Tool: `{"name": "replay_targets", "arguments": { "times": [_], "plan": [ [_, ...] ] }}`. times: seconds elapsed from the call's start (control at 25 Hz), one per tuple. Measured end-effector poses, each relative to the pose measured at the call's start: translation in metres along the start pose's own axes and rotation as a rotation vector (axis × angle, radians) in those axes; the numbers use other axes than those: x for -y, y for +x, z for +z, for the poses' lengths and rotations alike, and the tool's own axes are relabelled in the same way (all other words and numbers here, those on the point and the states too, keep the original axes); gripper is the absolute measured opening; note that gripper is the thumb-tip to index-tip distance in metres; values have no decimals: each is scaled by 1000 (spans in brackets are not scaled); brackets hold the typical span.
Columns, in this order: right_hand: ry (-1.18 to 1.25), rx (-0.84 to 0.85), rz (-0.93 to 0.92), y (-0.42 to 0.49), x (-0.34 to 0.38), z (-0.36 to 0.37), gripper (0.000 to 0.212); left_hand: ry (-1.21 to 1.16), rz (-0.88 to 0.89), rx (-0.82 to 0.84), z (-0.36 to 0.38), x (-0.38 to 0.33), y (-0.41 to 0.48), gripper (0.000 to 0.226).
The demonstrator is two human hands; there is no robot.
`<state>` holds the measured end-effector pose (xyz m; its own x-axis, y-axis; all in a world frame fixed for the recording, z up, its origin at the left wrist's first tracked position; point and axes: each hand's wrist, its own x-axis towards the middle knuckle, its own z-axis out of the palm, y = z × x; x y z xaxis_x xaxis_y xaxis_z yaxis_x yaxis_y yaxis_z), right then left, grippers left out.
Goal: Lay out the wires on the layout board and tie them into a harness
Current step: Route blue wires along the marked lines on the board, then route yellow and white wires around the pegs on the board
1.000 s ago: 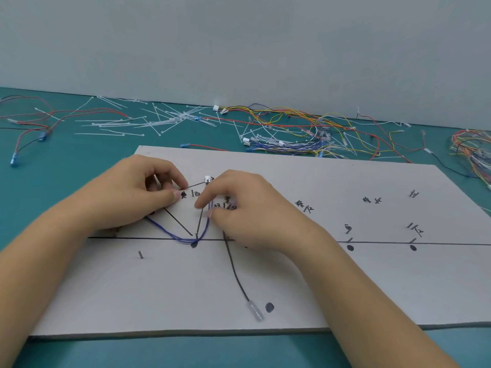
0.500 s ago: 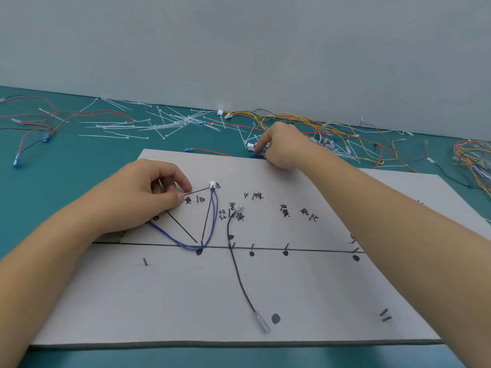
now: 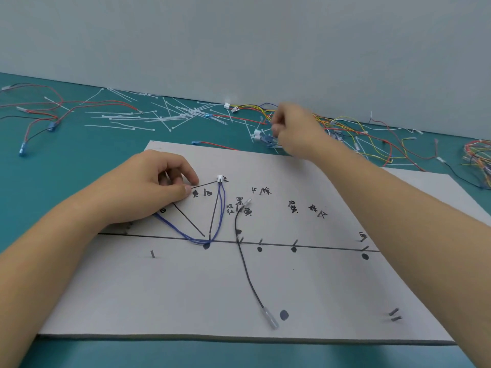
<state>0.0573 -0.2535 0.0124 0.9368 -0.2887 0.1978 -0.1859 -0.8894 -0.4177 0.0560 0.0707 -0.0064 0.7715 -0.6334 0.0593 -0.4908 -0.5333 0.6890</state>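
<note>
the blue wire [image 3: 186,236] lies on the layout board [image 3: 305,293], running from a white connector [image 3: 220,178] down to the long drawn line and back up leftward, where its other end is hidden under the left hand [image 3: 148,187]. that hand rests on the board's far left part, fingers [image 3: 192,179] curled in, thumb tip pressed to the board beside the forefinger. whether they pinch the wire i cannot tell. a black wire [image 3: 245,272] curves from mid-board toward the near edge and ends in a clear terminal [image 3: 272,321]. the right forearm crosses the board's right side and covers part of the drawn line. the right hand [image 3: 295,131] is blurred, past the board's far edge, over a pile of coloured wires [image 3: 366,134] on the desk [image 3: 66,160]. its fingers look curled, but a pinch cannot be made out. white cable ties [image 3: 170,116] lie scattered along the desk's far edge, red wires [image 3: 39,110] toward its far left corner. another bundle [image 3: 478,155] is cut off at the right edge.
</note>
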Motion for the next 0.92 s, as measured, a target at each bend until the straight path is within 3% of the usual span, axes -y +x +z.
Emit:
{"name": "replay_targets", "arguments": {
  "times": [0.16, 0.28, 0.44, 0.6, 0.76, 0.92],
  "plan": [
    [278, -403, 42, 4, -2, -39, 7, -3, -2, 3, 0, 0, 1, 16],
    [634, -690, 205, 4, -4, -67, 13, -12, -3, 5, -1, -1, 0, 17],
    [998, -900, 370, -3, -16, -88, 10, -20, -4, 3, 0, -1, 0, 16],
    [1446, -878, 599, -13, -32, -103, 29, -16, -7, 5, 0, 0, 0, 16],
    [2008, -841, 591, -24, -44, -107, 35, -24, -6, 5, 0, 1, 0, 16],
    [2111, -693, 582, -34, -43, -96, 39, -20, -7, 4, 0, 1, 1, 16]
  ]
}}
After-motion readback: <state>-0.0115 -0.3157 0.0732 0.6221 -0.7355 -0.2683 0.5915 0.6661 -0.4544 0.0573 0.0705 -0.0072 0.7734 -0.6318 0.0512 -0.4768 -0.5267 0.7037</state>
